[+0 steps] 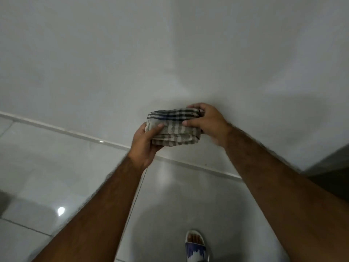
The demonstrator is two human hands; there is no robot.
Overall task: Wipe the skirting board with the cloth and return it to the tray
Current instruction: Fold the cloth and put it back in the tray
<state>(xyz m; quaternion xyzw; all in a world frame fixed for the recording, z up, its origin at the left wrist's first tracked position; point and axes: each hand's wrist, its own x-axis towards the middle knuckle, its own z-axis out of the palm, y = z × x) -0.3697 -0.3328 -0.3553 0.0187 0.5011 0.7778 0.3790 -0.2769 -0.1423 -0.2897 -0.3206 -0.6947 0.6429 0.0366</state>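
Observation:
A folded checked cloth [173,127], grey and white with dark stripes, is held in the air between both hands in front of a white wall. My left hand [146,143] grips its left end from below, thumb on top. My right hand [207,122] grips its right end, fingers curled over the far edge. The skirting board [79,133] is a pale strip that runs slanting from the left edge down to the right, where the wall meets the tiled floor; it passes below and behind the cloth. No tray is in view.
A glossy pale tiled floor [56,176] lies below, with a bright light reflection on it. A foot in a blue and white slipper [196,246] stands at the bottom. A dark corner or edge [330,167] shows at the right.

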